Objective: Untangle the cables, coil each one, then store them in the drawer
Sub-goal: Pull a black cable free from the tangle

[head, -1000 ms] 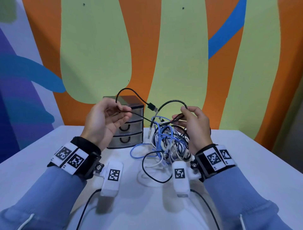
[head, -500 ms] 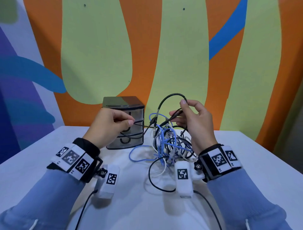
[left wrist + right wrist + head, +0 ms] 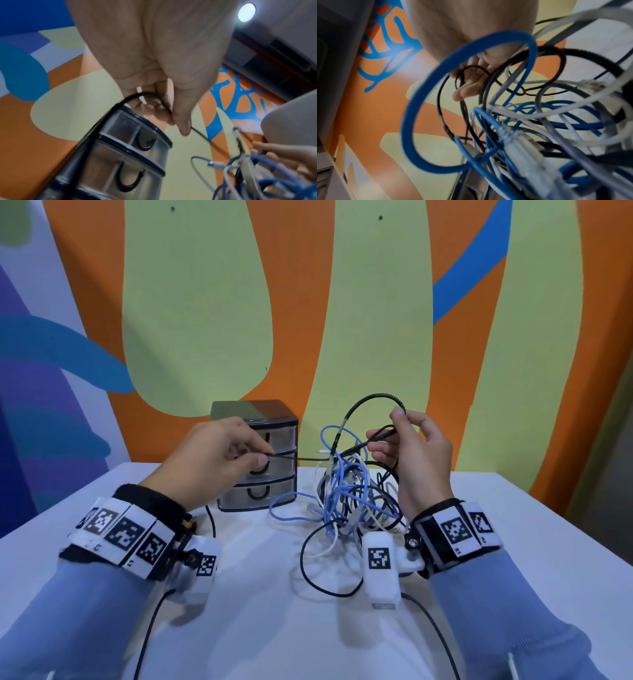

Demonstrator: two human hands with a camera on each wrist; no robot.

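A tangle of blue, white, grey and black cables (image 3: 352, 498) lies on the white table (image 3: 513, 542), partly lifted. My left hand (image 3: 219, 453) pinches a thin black cable (image 3: 287, 456) between thumb and fingers in front of the small drawer unit (image 3: 263, 474); the same black cable (image 3: 150, 96) loops under the palm of the left hand (image 3: 173, 116) in the left wrist view. My right hand (image 3: 407, 450) holds a braided black cable (image 3: 370, 402) that arches above the tangle. In the right wrist view a blue cable (image 3: 426, 108) loops before the right hand's fingers (image 3: 467, 86).
The drawer unit has three shut clear drawers with dark handles (image 3: 145, 143) and stands at the table's back against a painted wall (image 3: 376, 320). Black leads (image 3: 150, 628) run from the wrist cameras across the near table. Bare tabletop lies to the right.
My left hand has dropped and drawn the thin black cable taut to the left, in front of the drawers. The raised loop and plug above the drawer unit are gone. The right hand stays up.
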